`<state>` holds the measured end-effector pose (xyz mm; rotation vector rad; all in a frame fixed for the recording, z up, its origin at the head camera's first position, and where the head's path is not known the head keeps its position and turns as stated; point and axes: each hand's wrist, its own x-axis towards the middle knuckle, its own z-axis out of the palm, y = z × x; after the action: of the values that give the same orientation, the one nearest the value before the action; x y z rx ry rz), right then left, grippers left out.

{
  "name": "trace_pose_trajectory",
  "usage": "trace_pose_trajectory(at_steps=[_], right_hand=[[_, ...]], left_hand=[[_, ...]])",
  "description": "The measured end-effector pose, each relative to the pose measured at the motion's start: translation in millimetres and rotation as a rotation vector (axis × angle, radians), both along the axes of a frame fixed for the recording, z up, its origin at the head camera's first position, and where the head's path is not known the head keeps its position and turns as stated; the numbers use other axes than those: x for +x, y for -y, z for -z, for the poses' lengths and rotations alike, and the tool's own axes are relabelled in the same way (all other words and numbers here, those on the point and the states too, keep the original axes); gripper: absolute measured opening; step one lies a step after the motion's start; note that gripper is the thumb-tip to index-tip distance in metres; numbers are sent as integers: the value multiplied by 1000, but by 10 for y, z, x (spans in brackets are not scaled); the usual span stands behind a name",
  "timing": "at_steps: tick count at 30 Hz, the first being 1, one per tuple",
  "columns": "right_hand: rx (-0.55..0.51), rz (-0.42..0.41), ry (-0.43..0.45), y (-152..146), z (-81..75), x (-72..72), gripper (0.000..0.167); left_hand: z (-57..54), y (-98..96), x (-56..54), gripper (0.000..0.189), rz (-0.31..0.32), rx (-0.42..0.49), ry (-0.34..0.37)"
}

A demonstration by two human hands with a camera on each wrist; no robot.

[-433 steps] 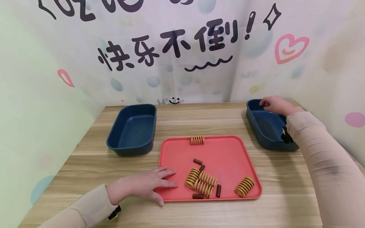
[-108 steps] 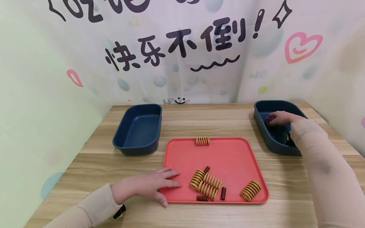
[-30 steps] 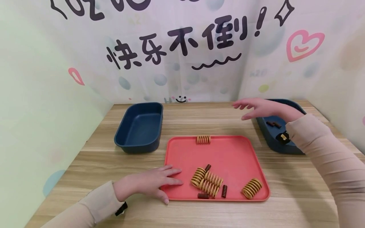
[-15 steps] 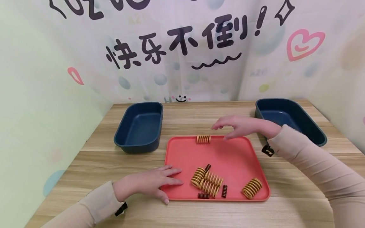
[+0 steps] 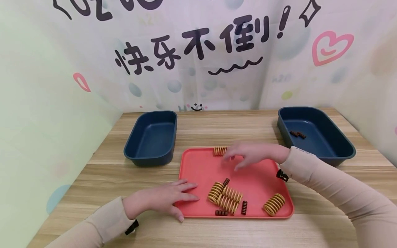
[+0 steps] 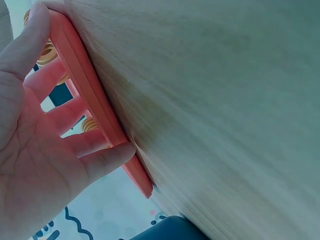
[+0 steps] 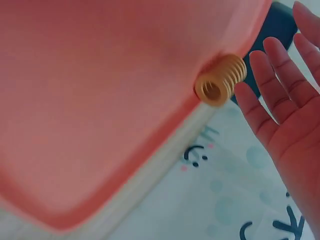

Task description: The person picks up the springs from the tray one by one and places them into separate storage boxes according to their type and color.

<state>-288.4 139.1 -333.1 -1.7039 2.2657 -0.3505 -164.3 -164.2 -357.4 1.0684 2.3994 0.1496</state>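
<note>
My left hand [image 5: 161,199] rests at the near left corner of the red tray [image 5: 198,165], its spread fingers over the rim. My right hand [image 5: 254,153] hovers above the tray's far half with loosely bent fingers, holding nothing. Beside its fingertips, a large yellow coil spring [image 5: 219,151] lies against the far rim, partly hidden in the head view. Three more yellow springs [image 5: 227,204] lie bunched near the front. Around them are small dark brown springs [image 5: 244,207], three in all. Another yellow spring [image 5: 274,204] lies alone near the right rim.
A blue bin [image 5: 347,151] at the right holds two small dark springs [image 5: 298,134]. The other blue bin [image 5: 151,162] stands at the left, with no springs visible inside. A printed cloth [image 5: 192,82] hangs behind the wooden table [image 5: 124,186].
My right hand has left the right bin and moved left and nearer, over the tray. One small dark spring is gone from the tray; two now lie in that bin. The left hand stays put.
</note>
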Motion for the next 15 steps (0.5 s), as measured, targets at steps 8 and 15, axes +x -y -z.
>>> trace_pose_trajectory(at_steps=[8, 15], right_hand=[[121, -3, 29, 94, 126, 97, 37], [98, -77, -68, 130, 222, 120, 34]], left_hand=[[3, 0, -3, 65, 10, 0, -17], [11, 7, -8, 65, 13, -1, -15]])
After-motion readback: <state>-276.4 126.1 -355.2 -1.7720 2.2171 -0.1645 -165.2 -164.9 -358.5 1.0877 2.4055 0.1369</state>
